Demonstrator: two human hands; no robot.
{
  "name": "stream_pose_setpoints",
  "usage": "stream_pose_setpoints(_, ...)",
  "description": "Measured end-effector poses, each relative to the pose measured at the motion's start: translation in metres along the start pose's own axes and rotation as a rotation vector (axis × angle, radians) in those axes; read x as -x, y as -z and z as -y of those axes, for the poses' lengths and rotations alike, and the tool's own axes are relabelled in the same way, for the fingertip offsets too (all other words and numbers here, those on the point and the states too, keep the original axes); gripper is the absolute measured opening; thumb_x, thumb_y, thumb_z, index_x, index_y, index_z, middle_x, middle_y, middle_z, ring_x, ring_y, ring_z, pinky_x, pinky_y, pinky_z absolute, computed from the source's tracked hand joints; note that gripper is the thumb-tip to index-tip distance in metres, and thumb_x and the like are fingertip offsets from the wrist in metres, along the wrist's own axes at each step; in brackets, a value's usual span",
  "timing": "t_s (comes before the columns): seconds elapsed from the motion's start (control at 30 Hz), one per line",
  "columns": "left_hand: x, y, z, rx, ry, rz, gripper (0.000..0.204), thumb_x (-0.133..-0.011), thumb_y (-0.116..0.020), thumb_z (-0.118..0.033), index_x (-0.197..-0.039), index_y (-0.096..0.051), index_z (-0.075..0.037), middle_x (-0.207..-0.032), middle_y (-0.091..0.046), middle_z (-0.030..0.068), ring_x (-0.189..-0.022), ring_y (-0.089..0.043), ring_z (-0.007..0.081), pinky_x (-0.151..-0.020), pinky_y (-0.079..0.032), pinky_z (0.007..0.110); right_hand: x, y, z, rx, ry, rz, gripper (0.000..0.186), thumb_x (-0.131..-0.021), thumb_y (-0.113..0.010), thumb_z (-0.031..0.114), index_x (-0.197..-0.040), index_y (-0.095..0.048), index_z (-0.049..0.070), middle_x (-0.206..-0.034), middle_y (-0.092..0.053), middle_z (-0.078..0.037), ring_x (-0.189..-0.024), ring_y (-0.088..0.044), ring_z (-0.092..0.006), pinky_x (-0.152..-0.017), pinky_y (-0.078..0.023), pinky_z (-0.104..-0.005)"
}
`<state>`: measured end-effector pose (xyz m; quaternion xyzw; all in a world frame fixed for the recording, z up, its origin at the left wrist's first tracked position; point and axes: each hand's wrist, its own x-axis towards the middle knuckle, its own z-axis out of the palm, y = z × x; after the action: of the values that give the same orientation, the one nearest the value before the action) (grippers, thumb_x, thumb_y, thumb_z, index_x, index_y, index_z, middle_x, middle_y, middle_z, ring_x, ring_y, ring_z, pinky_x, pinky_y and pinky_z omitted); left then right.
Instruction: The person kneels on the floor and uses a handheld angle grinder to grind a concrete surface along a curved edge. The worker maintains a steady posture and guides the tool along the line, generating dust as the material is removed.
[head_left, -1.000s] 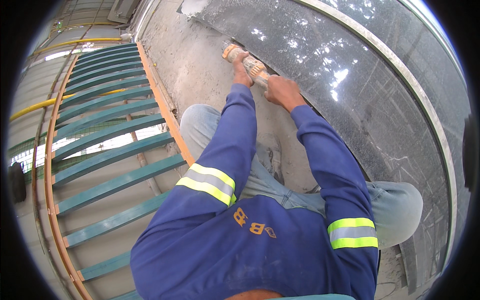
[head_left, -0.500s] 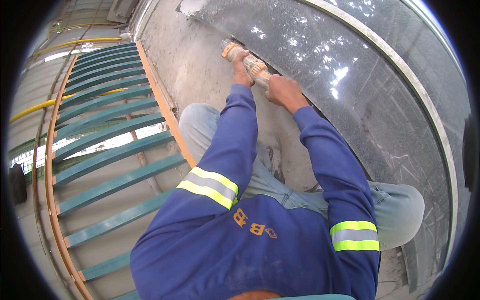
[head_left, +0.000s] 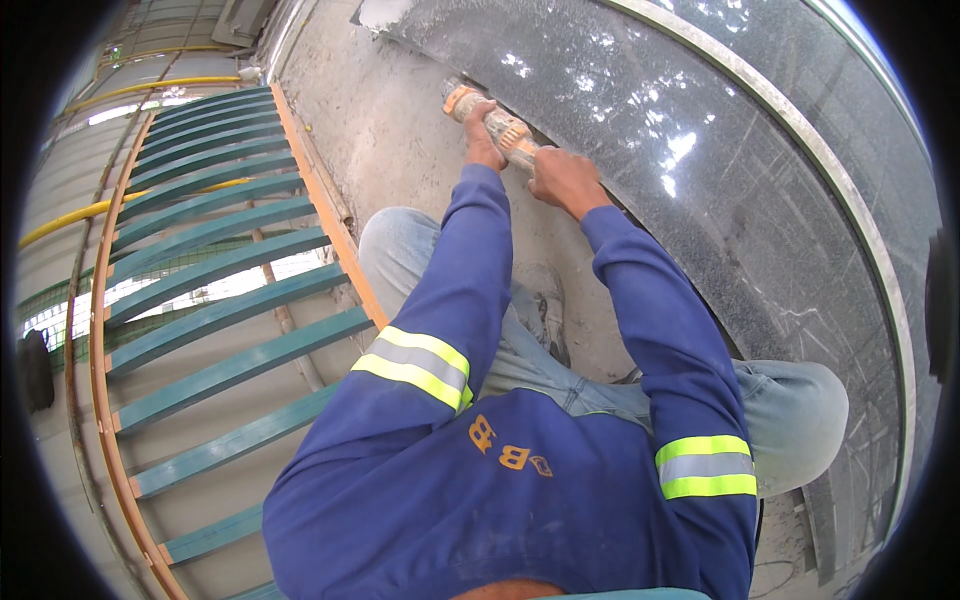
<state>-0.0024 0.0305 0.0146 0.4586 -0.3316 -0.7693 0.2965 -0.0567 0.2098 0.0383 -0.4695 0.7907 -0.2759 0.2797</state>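
An orange angle grinder, coated in pale dust, lies along the near edge of a dark, glossy stone slab. My left hand is wrapped around the front part of its body. Behind it, my right hand grips the rear end, close beside the slab's edge. The grinder's front end points up and left; its disc cannot be made out clearly. Pale dust coats the slab's surface.
To my left leans or stands a rack with teal slats and orange-brown side rails. Yellow pipes run behind it. A pale strip crosses the slab's far side. My bent knees flank the dusty concrete floor.
Both hands keep their hold on the angle grinder, which has barely moved. My right forearm has shifted slightly left, and the dust haze near the grinder looks thinner.
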Motion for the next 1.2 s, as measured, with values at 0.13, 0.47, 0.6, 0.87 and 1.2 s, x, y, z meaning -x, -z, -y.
stream_pose_setpoints(0.13,-0.001,0.001,-0.001,-0.014,0.005,-0.001,0.030,-0.076,-0.066,-0.024,-0.097,-0.053,-0.007,-0.083,-0.058,0.0116,-0.069,-0.063,0.0308,-0.066,-0.057,0.049,-0.005,-0.005,-0.004,-0.012,0.023,0.006,0.035,-0.076,-0.070,0.023,-0.098,-0.067,-0.004,-0.101,-0.070,-0.024,-0.095,-0.069,-0.0390,-0.081,-0.055,-0.0473)
stream_pose_setpoints(0.47,0.013,-0.006,0.004,-0.003,0.017,0.024,0.029,-0.076,-0.065,-0.023,-0.097,-0.053,-0.007,-0.080,-0.056,0.0099,-0.066,-0.062,0.0297,-0.063,-0.057,0.048,0.017,0.010,-0.002,-0.026,0.005,0.014,0.035,-0.077,-0.071,0.023,-0.099,-0.066,-0.004,-0.101,-0.070,-0.024,-0.095,-0.069,-0.0388,-0.082,-0.055,-0.0465)
stream_pose_setpoints(0.6,0.005,0.005,0.001,-0.004,0.029,0.055,0.032,-0.076,-0.067,-0.023,-0.100,-0.052,-0.008,-0.087,-0.057,0.0104,-0.074,-0.063,0.0305,-0.070,-0.056,0.050,0.016,0.009,0.001,-0.028,0.012,0.027,0.035,-0.077,-0.071,0.022,-0.099,-0.065,-0.004,-0.102,-0.070,-0.024,-0.096,-0.068,-0.0388,-0.082,-0.055,-0.0467)
stream_pose_setpoints(0.87,-0.003,0.001,0.002,-0.047,0.006,0.008,0.033,-0.077,-0.065,-0.024,-0.101,-0.052,-0.006,-0.083,-0.057,0.0113,-0.069,-0.063,0.0303,-0.063,-0.057,0.048,0.002,0.000,-0.004,-0.029,0.010,0.003,0.034,-0.077,-0.070,0.022,-0.099,-0.067,-0.003,-0.102,-0.070,-0.023,-0.096,-0.069,-0.0390,-0.083,-0.055,-0.0470)
stream_pose_setpoints(1.2,0.005,0.005,0.001,-0.029,0.059,0.042,0.039,-0.074,-0.069,-0.026,-0.105,-0.053,-0.009,-0.088,-0.059,0.0112,-0.075,-0.063,0.0318,-0.071,-0.055,0.051,0.016,0.008,0.000,-0.030,0.001,0.028,0.036,-0.078,-0.070,0.024,-0.101,-0.066,-0.003,-0.102,-0.070,-0.023,-0.096,-0.069,-0.0388,-0.083,-0.055,-0.0467)
